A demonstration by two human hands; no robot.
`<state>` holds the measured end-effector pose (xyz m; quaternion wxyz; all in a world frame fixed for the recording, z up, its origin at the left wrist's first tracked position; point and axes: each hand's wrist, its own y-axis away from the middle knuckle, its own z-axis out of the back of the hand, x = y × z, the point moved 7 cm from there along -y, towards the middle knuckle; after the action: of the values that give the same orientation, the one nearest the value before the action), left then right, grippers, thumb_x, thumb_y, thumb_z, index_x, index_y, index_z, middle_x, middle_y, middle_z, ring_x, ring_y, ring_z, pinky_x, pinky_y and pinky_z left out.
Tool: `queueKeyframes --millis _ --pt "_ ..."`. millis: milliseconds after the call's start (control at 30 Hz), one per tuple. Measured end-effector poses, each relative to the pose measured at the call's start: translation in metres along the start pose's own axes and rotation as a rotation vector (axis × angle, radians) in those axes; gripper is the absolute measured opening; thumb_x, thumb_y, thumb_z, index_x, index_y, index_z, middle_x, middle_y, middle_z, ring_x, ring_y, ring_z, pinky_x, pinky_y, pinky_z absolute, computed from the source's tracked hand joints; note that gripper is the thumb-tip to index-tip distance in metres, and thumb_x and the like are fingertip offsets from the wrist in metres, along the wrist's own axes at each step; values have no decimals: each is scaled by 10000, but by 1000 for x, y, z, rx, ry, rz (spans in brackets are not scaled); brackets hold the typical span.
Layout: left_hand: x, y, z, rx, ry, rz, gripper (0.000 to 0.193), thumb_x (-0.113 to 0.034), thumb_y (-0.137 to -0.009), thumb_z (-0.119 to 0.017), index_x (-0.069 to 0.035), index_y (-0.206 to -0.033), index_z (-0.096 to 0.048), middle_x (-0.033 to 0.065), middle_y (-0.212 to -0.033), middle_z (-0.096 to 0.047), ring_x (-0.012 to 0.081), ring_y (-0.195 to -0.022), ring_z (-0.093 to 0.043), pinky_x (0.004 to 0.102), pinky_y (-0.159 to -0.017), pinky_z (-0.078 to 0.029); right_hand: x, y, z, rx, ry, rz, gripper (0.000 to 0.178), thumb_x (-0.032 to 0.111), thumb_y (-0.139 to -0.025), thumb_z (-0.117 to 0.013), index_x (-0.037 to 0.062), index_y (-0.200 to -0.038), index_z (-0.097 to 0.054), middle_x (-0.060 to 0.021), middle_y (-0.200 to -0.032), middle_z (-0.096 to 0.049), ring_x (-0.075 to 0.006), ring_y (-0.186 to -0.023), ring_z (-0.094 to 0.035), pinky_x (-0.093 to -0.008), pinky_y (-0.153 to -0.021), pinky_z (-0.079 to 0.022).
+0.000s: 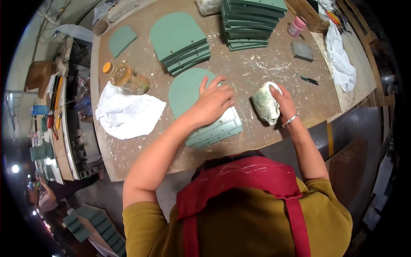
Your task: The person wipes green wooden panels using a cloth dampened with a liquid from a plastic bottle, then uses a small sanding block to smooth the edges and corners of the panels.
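Note:
My left hand (212,103) rests on the top of a short stack of green, round-ended panels (183,94) in front of me. Its fingers are spread, and I see nothing held in them. The panels' straight edges lie stepped toward me, with small holes along them. To the right, my right hand (286,102) grips a wadded white rag (264,105) with greenish stains. The rag is just right of the panels and apart from them; its underside is hidden.
Beyond are another stack of green panels (176,36), a taller pile (248,25) and a single green piece (122,40). At left, an orange-capped bottle (130,79) lies by a white cloth (128,113). A pink jar (296,27), grey block (302,51) and dark blade (309,80) are at right.

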<state>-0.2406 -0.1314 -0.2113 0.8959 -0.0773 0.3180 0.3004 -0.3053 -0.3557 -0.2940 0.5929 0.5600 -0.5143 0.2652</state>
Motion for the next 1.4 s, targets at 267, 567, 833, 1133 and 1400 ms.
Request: queueKeyframes --millis 267,567,833,1133,1400 --pt "-28 26 35 -268 49 -35 175 -203 -897 -616 -87 -1028 -615 89 -1198 -584 351 -1279 -427 486 -1090 -288 29 -17 -16 147 -147 26 320 260 -967 -570 7 -1162 -567 -66 -1042 -655 -150 -910 -647 -282 -779 -518" --pt "38 189 63 -827 41 440 155 -44 -865 -596 -17 -1011 -639 112 -1016 -641 265 -940 -622 332 -808 -495 86 23 -34 -121 1002 868 369 136 -885 -580 24 -1234 -542 -176 -1141 -573 -330 -1066 -550 -378 -914 -435" --pt "-23 117 8 -432 -328 118 361 -201 -815 -671 -122 -1164 -625 55 -1289 -535 257 -1172 -499 416 -926 -375 51 103 -126 279 1034 889 305 101 -887 -586 -2 -1173 -576 -159 -1027 -588 -342 -904 -576 -348 -774 -461" --pt "-13 120 -3 -478 -299 92 431 -224 -812 -675 -177 -1235 -605 18 -1333 -507 252 -1210 -450 416 -954 -328 -1 59 -110 176 455 106 220 230 -936 -605 15 -892 -597 39 -727 -512 -71 -706 -445 -233 -641 -383" --pt "-13 122 -3 -507 -299 96 436 -209 -799 -687 -176 -1227 -610 15 -1338 -506 248 -1210 -452 416 -954 -331 -6 60 -107 115 202 -90 190 236 -952 -570 59 -895 -609 73 -729 -502 -33 -662 -421 -211 -592 -349"
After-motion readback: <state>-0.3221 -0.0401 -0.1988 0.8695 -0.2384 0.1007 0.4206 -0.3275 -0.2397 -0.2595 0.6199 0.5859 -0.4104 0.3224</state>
